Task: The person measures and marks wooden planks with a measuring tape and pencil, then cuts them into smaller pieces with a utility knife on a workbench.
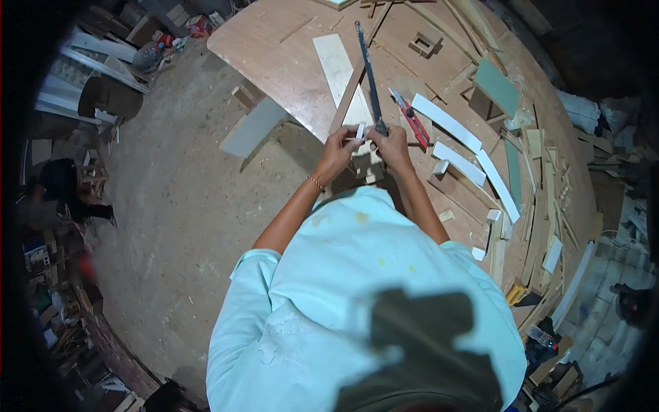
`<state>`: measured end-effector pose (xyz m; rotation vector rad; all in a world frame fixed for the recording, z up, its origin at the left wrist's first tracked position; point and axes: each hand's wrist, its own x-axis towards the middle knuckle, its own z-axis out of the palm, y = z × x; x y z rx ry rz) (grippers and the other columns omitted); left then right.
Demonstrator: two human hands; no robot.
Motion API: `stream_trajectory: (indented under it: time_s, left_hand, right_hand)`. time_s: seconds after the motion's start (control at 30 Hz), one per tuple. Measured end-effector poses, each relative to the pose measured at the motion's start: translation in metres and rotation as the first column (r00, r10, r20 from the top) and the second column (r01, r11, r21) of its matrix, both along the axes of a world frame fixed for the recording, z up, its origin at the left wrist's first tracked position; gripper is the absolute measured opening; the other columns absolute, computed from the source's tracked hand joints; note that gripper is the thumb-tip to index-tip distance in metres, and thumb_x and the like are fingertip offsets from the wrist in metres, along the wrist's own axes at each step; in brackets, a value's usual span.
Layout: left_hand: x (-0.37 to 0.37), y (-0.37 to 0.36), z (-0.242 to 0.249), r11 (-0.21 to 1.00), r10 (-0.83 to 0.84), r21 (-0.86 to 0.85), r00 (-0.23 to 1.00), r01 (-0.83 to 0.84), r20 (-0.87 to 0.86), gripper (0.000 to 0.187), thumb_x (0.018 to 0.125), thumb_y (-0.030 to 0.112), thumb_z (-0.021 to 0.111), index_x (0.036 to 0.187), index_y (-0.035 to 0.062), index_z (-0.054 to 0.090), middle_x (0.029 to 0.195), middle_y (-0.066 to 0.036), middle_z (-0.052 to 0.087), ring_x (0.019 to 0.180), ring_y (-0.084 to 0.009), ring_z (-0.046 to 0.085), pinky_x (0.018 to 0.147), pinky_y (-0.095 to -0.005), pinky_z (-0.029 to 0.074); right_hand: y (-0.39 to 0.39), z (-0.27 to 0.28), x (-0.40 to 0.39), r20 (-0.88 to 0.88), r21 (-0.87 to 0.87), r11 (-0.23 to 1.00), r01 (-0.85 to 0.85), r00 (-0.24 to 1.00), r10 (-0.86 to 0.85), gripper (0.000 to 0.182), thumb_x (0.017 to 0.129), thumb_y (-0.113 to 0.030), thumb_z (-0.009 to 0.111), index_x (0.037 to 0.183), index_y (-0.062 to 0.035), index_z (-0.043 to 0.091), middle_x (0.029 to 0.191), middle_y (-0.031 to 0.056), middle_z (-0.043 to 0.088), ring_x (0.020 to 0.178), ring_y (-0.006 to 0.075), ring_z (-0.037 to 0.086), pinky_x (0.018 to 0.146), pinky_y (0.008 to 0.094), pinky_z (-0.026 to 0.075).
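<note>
Near the table's front edge, my left hand [335, 154] is closed on a small white strip [360, 131], pinched at the fingertips. My right hand [391, 147] sits just beside it, closed around the near end of a long, narrow black hacksaw [368, 69], seen nearly edge-on and pointing away across the table. Under and ahead of the hands lies a pale wooden board [333, 62], with a brown wooden strip [351, 93] crossing it. Red-handled snips [414, 124] lie right of the hacksaw.
White strips [447, 122] and small white blocks [440, 167] lie right of my hands on the wooden table [268, 41]. A green panel [495, 88] and many wood offcuts [546, 178] line its far right. A pale panel [254, 134] leans under the left edge.
</note>
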<state>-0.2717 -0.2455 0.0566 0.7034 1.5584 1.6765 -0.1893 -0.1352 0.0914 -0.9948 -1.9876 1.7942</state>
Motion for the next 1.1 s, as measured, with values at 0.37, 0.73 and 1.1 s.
stream_trajectory:
  time_s: [0.37,0.73,1.1]
  left_hand:
    - [0.001,0.014,-0.008,0.987,-0.157,0.065,0.937,0.144,0.312,0.026,0.084,0.011,0.044,0.109,0.0021,0.044,0.100,-0.005,0.050,0.091,-0.0136,0.050,0.079,-0.0293,0.045]
    - [0.001,0.014,0.012,0.989,-0.145,0.083,0.862,0.120,0.486,0.023,0.086,0.013,0.041,0.104,0.0005,0.044,0.099,-0.006,0.049,0.090,-0.0152,0.051,0.080,-0.0345,0.046]
    - [0.004,0.016,0.000,0.992,-0.075,0.130,0.835,0.004,0.545,0.023,0.087,0.015,0.039,0.102,-0.0007,0.043,0.095,-0.009,0.051,0.080,-0.0167,0.055,0.069,-0.0297,0.050]
  right_hand:
    - [0.014,-0.005,0.000,-0.003,-0.039,0.999,0.016,1.000,-0.016,0.019,0.068,-0.016,0.055,0.062,0.0019,0.055,0.051,0.0020,0.049,0.044,0.0083,0.046,0.040,0.0227,0.035]
    - [0.016,0.000,0.000,0.004,-0.126,0.991,-0.040,0.999,0.040,0.017,0.071,-0.016,0.053,0.065,0.0000,0.054,0.052,0.0005,0.048,0.044,0.0068,0.043,0.040,0.0215,0.033]
    - [0.009,0.001,0.008,-0.060,-0.223,0.972,-0.070,0.996,0.058,0.016,0.076,-0.018,0.053,0.072,-0.0032,0.050,0.054,-0.0019,0.046,0.041,0.0033,0.039,0.034,0.0167,0.029]
